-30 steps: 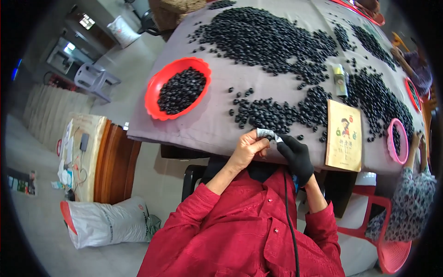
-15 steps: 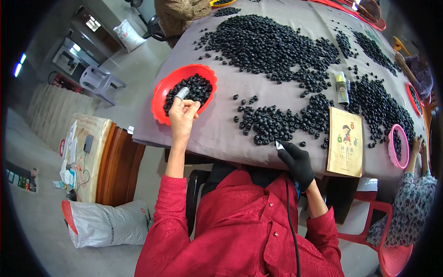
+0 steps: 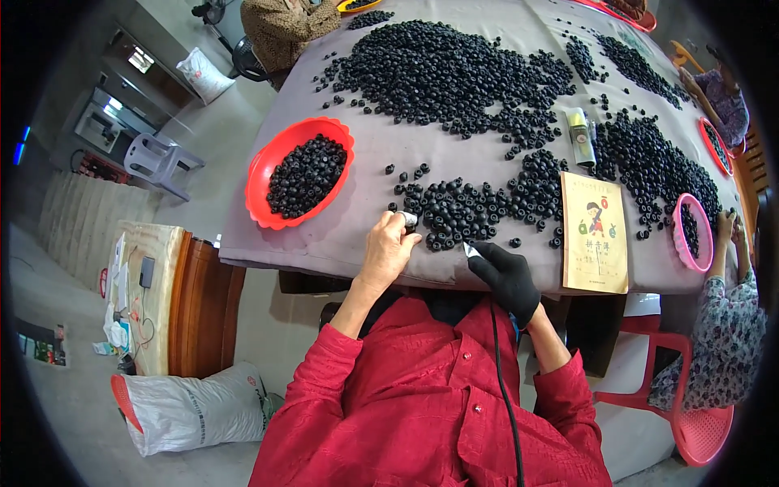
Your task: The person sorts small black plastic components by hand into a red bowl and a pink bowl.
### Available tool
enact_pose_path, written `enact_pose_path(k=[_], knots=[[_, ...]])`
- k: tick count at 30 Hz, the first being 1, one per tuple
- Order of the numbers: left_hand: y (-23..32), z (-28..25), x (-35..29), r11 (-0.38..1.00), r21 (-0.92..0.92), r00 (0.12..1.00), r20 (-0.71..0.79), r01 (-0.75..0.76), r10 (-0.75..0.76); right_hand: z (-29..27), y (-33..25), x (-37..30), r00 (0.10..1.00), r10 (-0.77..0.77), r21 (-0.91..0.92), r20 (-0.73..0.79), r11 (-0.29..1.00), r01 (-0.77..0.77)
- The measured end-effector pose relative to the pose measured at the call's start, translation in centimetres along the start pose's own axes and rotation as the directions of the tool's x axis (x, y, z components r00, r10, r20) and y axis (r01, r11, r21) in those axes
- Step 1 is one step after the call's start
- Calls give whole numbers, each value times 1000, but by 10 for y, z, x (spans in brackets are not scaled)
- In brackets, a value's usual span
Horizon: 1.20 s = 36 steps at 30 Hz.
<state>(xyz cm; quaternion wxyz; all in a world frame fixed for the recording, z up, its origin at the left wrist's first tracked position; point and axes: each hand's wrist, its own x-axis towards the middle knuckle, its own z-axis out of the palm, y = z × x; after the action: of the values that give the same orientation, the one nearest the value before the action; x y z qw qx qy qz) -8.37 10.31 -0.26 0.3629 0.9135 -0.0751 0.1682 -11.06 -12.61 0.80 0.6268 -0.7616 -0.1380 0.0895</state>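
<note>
My left hand (image 3: 388, 250) is bare, with a silvery wrapping on one finger. It is at the near-left edge of a small heap of black, bead-like pieces (image 3: 458, 213), thumb and wrapped finger apart. In a black glove, my right hand (image 3: 507, 280) is closed round a small tool (image 3: 471, 251) whose pale pointed tip faces the heap. The glove hides the tool's body. A black cord (image 3: 505, 381) hangs from below that hand down over my red shirt. Left of my hands, a red scalloped bowl (image 3: 258, 191) holds many of the same black pieces.
Larger heaps of black pieces (image 3: 438, 73) spread over the grey-covered table (image 3: 373, 134). Right of my gloved hand lie a paper booklet (image 3: 596, 235) and a yellow-capped tube (image 3: 580, 134). A co-worker's hands (image 3: 730, 223) are near a pink bowl (image 3: 678, 243). A white sack (image 3: 191, 406) lies on the floor.
My left hand has moved right and nearer, from over the red bowl to the small heap. My right hand keeps its grip near the heap. The whole view has shifted slightly.
</note>
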Motion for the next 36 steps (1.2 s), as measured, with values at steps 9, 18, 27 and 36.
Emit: enact_pose_path(k=[9, 18, 27, 36], knots=[[4, -1, 3, 983, 183, 1000, 25, -16, 12, 1, 2, 1, 1000, 25, 7, 1, 1000, -25], [16, 3, -2, 955, 288, 994, 58, 74, -94, 1, 7, 1, 1000, 9, -66, 13, 998, -8], [34, 15, -30, 890, -377, 966, 143, 255, -217, 5, -3, 1, 1000, 26, 30, -11, 999, -26], [51, 36, -31, 387, -791, 880, 440, 473, -176, 4, 0, 4, 997, 36, -7, -63, 999, -37]])
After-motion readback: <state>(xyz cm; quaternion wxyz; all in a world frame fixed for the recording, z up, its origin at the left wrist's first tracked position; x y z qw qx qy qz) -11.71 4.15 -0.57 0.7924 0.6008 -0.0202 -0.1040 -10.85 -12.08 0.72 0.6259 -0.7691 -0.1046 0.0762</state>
